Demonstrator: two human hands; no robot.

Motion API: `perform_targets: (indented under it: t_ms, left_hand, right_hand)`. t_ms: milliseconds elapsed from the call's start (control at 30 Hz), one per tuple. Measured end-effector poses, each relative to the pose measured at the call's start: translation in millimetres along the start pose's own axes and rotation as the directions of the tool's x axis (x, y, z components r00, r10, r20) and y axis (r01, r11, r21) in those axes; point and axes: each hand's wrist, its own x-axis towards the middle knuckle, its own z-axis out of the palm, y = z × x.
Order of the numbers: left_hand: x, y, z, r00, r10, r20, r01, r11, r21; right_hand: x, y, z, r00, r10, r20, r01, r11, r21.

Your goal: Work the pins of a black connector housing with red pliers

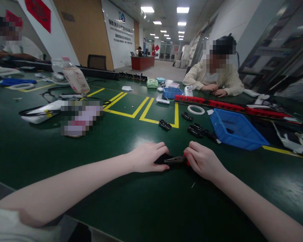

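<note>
My right hand (203, 161) is closed around the red handles of a pair of needle-nose pliers (178, 160), whose grey jaws point left. Closed on a small black part (162, 158), my left hand (148, 157) rests low over the green table. The plier tips reach the right end of that part; fingers hide much of it, so its exact kind does not show. Beyond my hands lie similar-looking black plastic pieces (165, 124). A thin pale sliver (193, 185) lies on the table below my right hand.
A blue bin (238, 131) stands at right, with more black pieces (196, 130) beside it. Behind are a white ring (196, 110), a red strip (224, 105) and a smaller blue basket (172, 93). A phone (82, 119) and bottle (75, 79) are left. A person sits across the table.
</note>
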Motion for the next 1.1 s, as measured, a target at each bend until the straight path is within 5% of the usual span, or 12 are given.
perform_targets:
  t_ms: [667,1100]
  left_hand:
    - [2,-9,-6.0,0.997,0.042,0.066,-0.034,0.993,-0.112]
    - [3,-7,-4.3,0.994,0.038,0.100,-0.038,0.999,0.002]
  right_hand:
    - [-3,7,2,0.999,-0.023,-0.044,0.025,0.999,0.031]
    - [-4,3,2,0.997,0.062,-0.036,-0.059,0.996,0.067]
